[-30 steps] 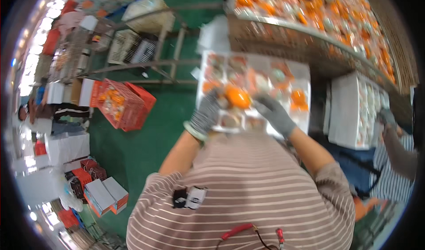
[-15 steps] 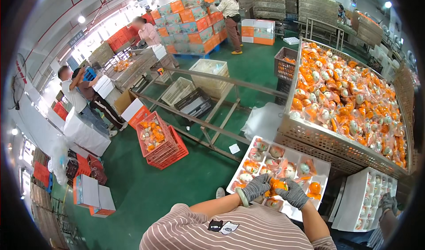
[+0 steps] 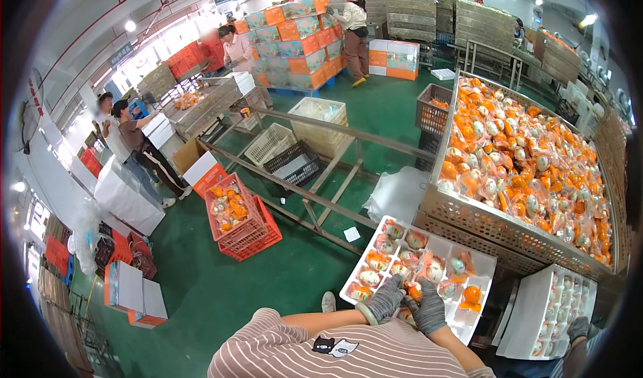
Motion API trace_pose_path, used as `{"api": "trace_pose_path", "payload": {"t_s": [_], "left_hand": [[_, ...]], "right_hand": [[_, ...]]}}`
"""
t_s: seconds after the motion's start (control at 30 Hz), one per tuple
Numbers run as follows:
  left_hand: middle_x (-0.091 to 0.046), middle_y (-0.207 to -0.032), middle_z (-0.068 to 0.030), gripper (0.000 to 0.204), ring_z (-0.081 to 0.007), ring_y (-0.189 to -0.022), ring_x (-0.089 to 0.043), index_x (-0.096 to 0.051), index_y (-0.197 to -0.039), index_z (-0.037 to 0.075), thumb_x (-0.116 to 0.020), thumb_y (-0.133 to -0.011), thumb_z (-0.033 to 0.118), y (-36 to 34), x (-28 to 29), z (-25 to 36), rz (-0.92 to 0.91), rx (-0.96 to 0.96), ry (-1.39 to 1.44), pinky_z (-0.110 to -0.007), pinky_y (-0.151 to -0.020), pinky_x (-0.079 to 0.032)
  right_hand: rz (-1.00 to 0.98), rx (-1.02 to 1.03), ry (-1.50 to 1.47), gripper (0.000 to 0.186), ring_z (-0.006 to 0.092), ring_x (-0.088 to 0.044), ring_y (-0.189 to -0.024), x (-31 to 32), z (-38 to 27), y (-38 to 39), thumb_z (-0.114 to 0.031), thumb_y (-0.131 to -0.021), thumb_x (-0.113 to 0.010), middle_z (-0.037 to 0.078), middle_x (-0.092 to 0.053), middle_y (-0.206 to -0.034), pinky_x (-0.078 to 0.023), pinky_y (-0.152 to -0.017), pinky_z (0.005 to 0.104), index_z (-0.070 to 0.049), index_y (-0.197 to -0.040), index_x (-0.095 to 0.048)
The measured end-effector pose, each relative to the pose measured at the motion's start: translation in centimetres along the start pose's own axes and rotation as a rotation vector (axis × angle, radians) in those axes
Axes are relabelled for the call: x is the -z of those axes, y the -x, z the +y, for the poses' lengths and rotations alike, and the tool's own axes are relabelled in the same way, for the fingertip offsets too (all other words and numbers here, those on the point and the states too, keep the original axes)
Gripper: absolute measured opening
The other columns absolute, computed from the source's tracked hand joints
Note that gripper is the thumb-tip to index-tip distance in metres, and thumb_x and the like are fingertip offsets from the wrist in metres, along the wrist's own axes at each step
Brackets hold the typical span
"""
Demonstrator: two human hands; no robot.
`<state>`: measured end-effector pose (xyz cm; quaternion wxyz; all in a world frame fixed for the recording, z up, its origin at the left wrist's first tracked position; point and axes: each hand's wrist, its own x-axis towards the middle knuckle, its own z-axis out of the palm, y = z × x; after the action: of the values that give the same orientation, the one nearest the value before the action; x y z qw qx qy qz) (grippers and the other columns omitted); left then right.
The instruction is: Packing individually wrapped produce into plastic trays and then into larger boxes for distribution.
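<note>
Head view shows me the right hand's fingers gripping an orange wrapped item over the white tray, presumably steadied by the left hand, whose grip I cannot confirm.

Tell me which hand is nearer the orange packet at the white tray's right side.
Right: the right hand is just left of the orange packet; the left hand is farther left.
</note>
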<state>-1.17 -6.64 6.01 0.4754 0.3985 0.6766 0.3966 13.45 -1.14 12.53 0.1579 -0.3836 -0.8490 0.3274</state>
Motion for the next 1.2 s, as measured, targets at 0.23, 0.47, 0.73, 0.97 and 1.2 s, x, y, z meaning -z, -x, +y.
{"api": "trace_pose_path", "payload": {"t_s": [0.23,0.47,0.73,0.97,1.2], "left_hand": [[-0.059,-0.091,-0.0137,0.03,-0.0255,-0.083,-0.058,-0.053,-0.108,0.002,-0.057,-0.084,0.02,0.6,0.6,1.3,-0.05,-0.17,-0.079,-0.033,-0.075,-0.048],[-0.059,-0.086,-0.0167,0.023,-0.0331,-0.082,-0.059,-0.056,-0.096,0.005,-0.061,-0.079,0.02,2.3,1.5,3.8,0.067,-0.273,-0.349,-0.039,-0.072,-0.047],[-0.059,-0.091,-0.0175,0.029,-0.0335,-0.085,-0.06,-0.057,-0.101,0.005,-0.058,-0.083,0.028,1.5,1.0,2.5,0.109,-0.318,-0.41,-0.04,-0.074,-0.048],[-0.06,-0.1,-0.0181,0.042,-0.0293,-0.091,-0.06,-0.052,-0.117,0.004,-0.058,-0.083,0.028,2.2,1.7,3.9,-0.161,-0.101,-0.435,-0.036,-0.08,-0.047],[-0.06,-0.089,-0.0182,0.03,-0.033,-0.082,-0.059,-0.054,-0.103,0.006,-0.055,-0.084,0.029,1.8,1.6,2.9,-0.15,-0.201,-0.441,-0.04,-0.073,-0.048]], "right_hand": [[-0.155,-0.244,-0.339,0.056,0.0273,-0.061,-0.094,0.7,1.0,1.2,-0.024,-0.076,-0.07,0.021,-0.06,-0.105,-0.048,-0.08,0.0338,-0.002,-0.12,-0.045],[-0.032,-0.171,-0.412,0.057,0.0226,-0.061,-0.09,-2.2,3.6,2.0,-0.024,-0.075,-0.072,0.019,-0.06,-0.102,-0.048,-0.079,0.031,0.001,-0.118,-0.047],[0.086,-0.152,-0.478,0.052,0.0195,-0.061,-0.09,-2.2,3.6,1.0,-0.017,-0.072,-0.073,0.014,-0.06,-0.101,-0.05,-0.076,0.0301,0.0,-0.114,-0.048],[-0.091,-0.277,-0.404,0.055,0.0208,-0.06,-0.093,-1.9,4.2,2.3,-0.025,-0.073,-0.074,0.017,-0.061,-0.102,-0.048,-0.08,0.0309,0.0,-0.116,-0.049],[-0.085,-0.232,-0.323,0.061,0.0195,-0.063,-0.085,-3.1,5.8,2.4,-0.034,-0.072,-0.074,0.014,-0.064,-0.095,-0.05,-0.075,0.0307,-0.004,-0.119,-0.047]]}}
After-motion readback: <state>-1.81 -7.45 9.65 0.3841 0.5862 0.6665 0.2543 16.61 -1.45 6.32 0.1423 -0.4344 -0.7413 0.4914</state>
